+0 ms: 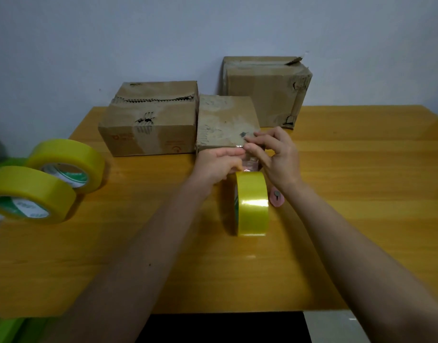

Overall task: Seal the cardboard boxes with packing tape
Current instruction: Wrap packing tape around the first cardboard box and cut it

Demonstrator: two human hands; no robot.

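Pressing tape strip (250, 162) onto box (226, 121) (both hands (219, 164)).

A small pink thing (276, 198) is lying on the shiny yellow wooden table (361, 194). A plain pale wall (138, 33) is standing behind the table.

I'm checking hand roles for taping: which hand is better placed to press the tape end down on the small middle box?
Probably the right hand: its fingers already lie on the small brown cardboard box at the near edge, where the clear tape strip from the upright yellow tape roll ends.
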